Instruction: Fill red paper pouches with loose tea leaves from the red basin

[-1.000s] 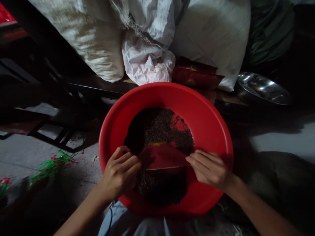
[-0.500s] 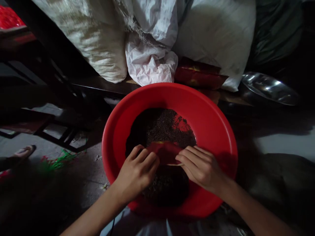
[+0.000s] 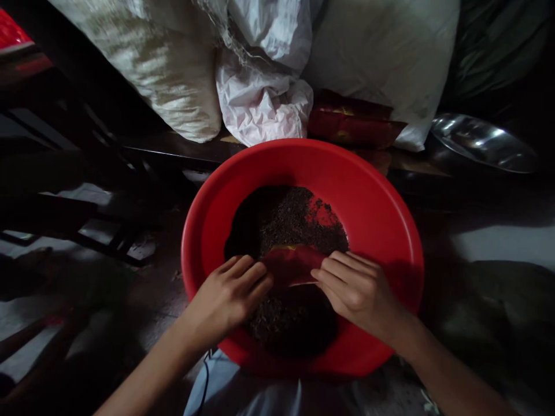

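The left hand [image 3: 236, 292] and right hand [image 3: 353, 289] pinch opposite ends of a red bag [image 3: 291, 267], over the tub's [image 3: 377, 208] middle. If either pinch slackens, the bag could drop into the dark crumbs [image 3: 292, 222]. Its long axis runs left to right; a pale lip, dimly lit, seems to face the tub's near edge.

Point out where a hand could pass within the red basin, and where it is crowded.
Bare wall shows in the red basin, right of the dark shreds, beyond the right hand; more lies between the shreds and far rim. The middle is crowded: both hands, the left included, hold the dark red packet.
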Available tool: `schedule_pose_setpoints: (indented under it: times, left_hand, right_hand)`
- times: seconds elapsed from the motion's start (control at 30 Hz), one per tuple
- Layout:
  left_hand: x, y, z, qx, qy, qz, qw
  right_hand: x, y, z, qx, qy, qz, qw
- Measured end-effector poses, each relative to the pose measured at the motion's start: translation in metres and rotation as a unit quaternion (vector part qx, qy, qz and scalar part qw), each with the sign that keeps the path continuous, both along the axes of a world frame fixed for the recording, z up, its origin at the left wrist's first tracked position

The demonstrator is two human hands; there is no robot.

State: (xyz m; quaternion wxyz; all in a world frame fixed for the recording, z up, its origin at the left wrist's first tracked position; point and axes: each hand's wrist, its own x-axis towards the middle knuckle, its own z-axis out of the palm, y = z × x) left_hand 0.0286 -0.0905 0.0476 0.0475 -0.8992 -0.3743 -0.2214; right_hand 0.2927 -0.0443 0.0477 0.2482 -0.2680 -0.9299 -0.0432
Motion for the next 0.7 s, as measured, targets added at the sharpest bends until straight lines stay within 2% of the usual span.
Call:
schedule_pose_setpoints:
  times: [0.17,0.3,0.47,0.57,0.7]
  left_hand:
    - [0.0,0.0,-0.006,0.015,-0.06,-0.023,0.998]
    - [0.01,0.001,-0.016,0.014,-0.095,-0.018,0.995]
    - [0.012,-0.004,-0.027,-0.001,-0.124,0.013,0.992]
    - [0.007,-0.007,-0.025,-0.038,-0.141,0.005,0.989]
    - [-0.002,-0.006,-0.013,-0.077,-0.128,-0.005,0.989]
  right_hand:
    - [-0.021,-0.006,0.012,-0.03,-0.042,0.01,0.999]
    - [-0.042,-0.006,0.006,-0.013,-0.019,0.039,0.999]
    - [-0.047,-0.003,-0.002,-0.011,0.026,0.046,0.999]
    - [-0.047,-0.004,0.0,-0.018,0.002,0.02,1.0]
    - [-0.057,-0.008,0.001,0.027,-0.017,0.02,0.999]
